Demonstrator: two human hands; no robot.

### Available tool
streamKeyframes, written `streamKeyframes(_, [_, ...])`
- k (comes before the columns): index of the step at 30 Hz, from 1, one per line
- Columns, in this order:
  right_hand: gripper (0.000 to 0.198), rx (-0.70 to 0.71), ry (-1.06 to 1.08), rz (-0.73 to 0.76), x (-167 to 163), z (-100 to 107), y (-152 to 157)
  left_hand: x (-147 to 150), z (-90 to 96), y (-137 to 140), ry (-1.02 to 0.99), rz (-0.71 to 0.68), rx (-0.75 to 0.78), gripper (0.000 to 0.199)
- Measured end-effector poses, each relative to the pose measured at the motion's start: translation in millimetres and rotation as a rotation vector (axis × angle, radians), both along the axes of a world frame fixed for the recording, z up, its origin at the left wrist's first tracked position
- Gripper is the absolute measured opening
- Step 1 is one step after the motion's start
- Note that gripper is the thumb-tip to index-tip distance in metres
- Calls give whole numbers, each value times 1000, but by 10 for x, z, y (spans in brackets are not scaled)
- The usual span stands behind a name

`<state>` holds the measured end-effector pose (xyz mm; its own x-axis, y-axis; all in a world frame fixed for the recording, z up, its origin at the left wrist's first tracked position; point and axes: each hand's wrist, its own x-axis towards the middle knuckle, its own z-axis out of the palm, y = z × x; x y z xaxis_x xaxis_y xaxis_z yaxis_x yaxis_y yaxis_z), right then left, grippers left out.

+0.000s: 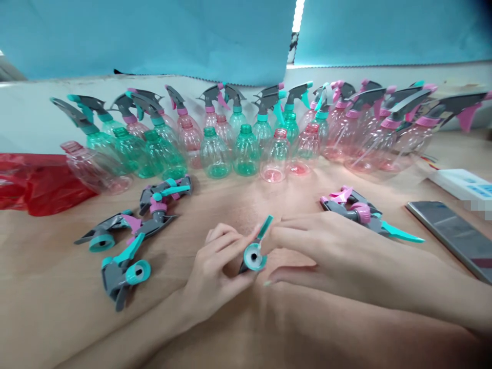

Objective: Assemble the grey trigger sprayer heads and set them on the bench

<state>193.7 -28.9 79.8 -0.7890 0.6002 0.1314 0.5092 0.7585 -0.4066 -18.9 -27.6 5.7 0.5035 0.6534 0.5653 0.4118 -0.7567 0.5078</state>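
In my left hand [213, 264] is a grey and turquoise trigger spray head [254, 257], its round collar opening turned up towards me. My left thumb and fingers close around it. My right hand [307, 243] is at its right side, fingertips against or just beside the collar and trigger. The right thumb stands apart below, leaving a gap. Loose spray heads lie to the left, among them a turquoise-collared one [122, 277] and a pink-collared one [156, 220]. More loose spray heads [357, 211] lie beyond my right hand.
Clear pink and green bottles line the back of the wooden table, some open-necked like the green bottle [246, 154], others with spray heads. A pink bottle [94, 166] leans at the left by a red plastic bag [42, 184]. A phone [449, 233] and white box [463, 183] lie right.
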Motion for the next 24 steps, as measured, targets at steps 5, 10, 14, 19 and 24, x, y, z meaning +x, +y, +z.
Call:
streamKeyframes(5, [33, 136, 75, -46, -54, -2, -33, 15, -28, -73, -22, 105, -57, 75])
streamKeyframes(10, [31, 103, 35, -2, -93, -102, -99, 60, -29, -133, -3, 158, -128, 83])
streamKeyframes(14, [27, 116, 48, -29, -40, -141, -130, 114, -6, -128, -29, 115, -163, 78])
streamKeyframes(19, [31, 93, 80, -33, 69, -177, -169, 164, 5, -147, -39, 74, -147, 76])
streamKeyframes(24, [21, 46, 74, -17, 134, -181, -214, 167, 36, -200, 7, 43, -124, 75])
